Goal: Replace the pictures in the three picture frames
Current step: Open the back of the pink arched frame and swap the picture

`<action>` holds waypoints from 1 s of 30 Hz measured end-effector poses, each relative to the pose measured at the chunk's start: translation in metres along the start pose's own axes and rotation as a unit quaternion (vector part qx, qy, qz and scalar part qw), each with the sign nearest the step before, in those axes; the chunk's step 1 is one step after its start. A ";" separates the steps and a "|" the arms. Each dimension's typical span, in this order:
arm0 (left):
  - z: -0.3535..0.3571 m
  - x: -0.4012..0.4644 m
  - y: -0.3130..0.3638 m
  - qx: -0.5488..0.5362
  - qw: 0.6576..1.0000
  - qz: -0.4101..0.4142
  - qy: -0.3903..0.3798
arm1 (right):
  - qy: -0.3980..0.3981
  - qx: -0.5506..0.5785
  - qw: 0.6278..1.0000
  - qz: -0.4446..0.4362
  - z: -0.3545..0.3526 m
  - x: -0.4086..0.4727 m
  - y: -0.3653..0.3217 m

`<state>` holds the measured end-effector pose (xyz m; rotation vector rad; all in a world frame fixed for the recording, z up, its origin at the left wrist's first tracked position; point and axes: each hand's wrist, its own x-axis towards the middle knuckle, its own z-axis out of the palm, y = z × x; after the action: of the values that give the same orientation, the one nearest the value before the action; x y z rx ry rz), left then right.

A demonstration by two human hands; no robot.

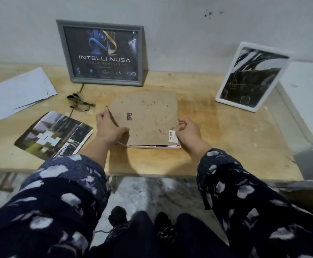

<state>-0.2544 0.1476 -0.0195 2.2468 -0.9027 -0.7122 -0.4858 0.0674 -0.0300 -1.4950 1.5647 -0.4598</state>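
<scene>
Three picture frames stood or lay on the wooden desk (226, 131): one grey-framed picture (103, 53) leaning on the far wall, one white-framed picture (252, 77) tilted at the far right, and one frame lying face down with its brown cardboard backing (148, 116) up, near the middle. One loose printed photo sheet (55, 135) lay at the near left. One pile of white papers (16, 94) sat at the far left; the number of sheets could not be told. Two hands were in view, left hand (111, 127) and right hand (189, 133).
</scene>
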 end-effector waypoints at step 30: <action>0.015 0.007 -0.010 0.253 0.966 0.040 -0.046 | -0.049 -0.247 0.967 -0.044 -0.004 0.003 0.005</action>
<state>-0.2557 0.1437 -0.0379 2.6114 -1.3353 -0.6003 -0.4919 0.0648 -0.0327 -1.9345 1.6095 -0.0356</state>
